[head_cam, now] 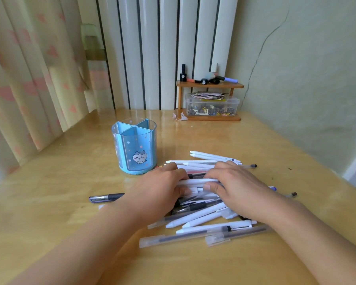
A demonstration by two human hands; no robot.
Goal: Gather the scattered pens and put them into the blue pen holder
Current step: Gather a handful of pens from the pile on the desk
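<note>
A heap of several white and clear pens [201, 218] lies on the wooden desk [60, 202] in front of me. My left hand [158, 190] and my right hand [234, 186] both rest palm-down on the heap's far half, fingers curled around a bundle of pens between them. A dark purple pen [106, 197] lies apart to the left. The blue pen holder [134, 146], round with four compartments and a cat picture, stands upright and empty just left of the heap, close to my left fingertips.
A small wooden shelf [210, 85] with markers on top and a clear plastic box [212, 106] below stands at the desk's back edge. A curtain hangs at the left, a radiator behind, a wall at the right.
</note>
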